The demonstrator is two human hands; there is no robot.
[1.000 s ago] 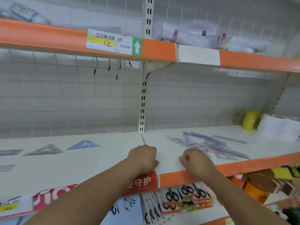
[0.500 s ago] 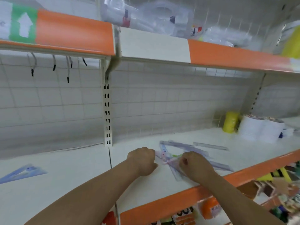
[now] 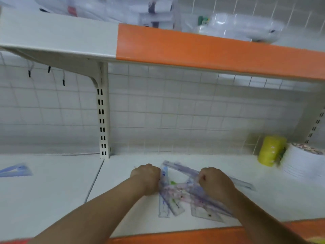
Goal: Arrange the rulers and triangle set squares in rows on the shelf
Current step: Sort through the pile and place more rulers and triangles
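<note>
A loose pile of clear rulers and triangle set squares (image 3: 177, 193) lies criss-crossed on the white shelf (image 3: 123, 205), near its front edge. My left hand (image 3: 147, 178) is curled against the pile's left side, with a ruler end sticking out past its fingers. My right hand (image 3: 217, 184) is curled over a long clear ruler (image 3: 246, 184) on the pile's right side. One blue set square (image 3: 15, 170) lies apart on the neighbouring shelf section, far left. The picture is blurred, so single pieces in the pile are hard to separate.
A yellow roll (image 3: 271, 150) and a white stack (image 3: 304, 166) stand at the back right of the shelf. An upper shelf with an orange front strip (image 3: 211, 50) hangs overhead, holding plastic-wrapped goods. A slotted upright (image 3: 102, 120) divides the wire-grid back wall.
The view has swung right and closer. Both hands moved from the shelf's front edge onto the pile and now close on its two sides.
</note>
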